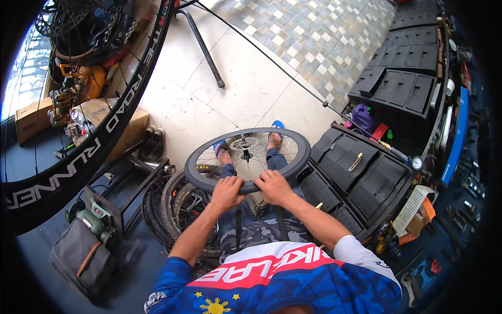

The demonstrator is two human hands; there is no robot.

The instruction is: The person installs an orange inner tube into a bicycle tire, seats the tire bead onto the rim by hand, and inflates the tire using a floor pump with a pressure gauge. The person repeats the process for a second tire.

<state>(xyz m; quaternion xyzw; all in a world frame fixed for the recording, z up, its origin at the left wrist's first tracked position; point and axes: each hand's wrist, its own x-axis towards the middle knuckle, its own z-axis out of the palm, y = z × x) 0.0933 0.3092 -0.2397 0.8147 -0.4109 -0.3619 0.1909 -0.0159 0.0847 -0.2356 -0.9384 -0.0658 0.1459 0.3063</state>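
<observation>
A bicycle wheel (pixel 300 155) with a black tyre, thin spokes, a dark hub and a disc rotor (pixel 244 143) is held in front of my body, above my feet. On its near rim, left of centre, my left hand (pixel 227 192) is closed round the tyre. A short gap to the right, my right hand (pixel 272 187) grips the same near edge, its fingers over the tyre. Both thumbs point toward each other. The undersides of the fingers are hidden. The far side of the wheel reaches out over my blue slippers (pixel 277 124).
Several loose tyres and wheels (pixel 172 201) lean at my left. A bicycle wheel (pixel 125 104) hangs at upper left. Black drawer units (pixel 361 178) stand at right, with a hose and gauge (pixel 416 163) across them. A grey bag (pixel 81 256) sits at lower left.
</observation>
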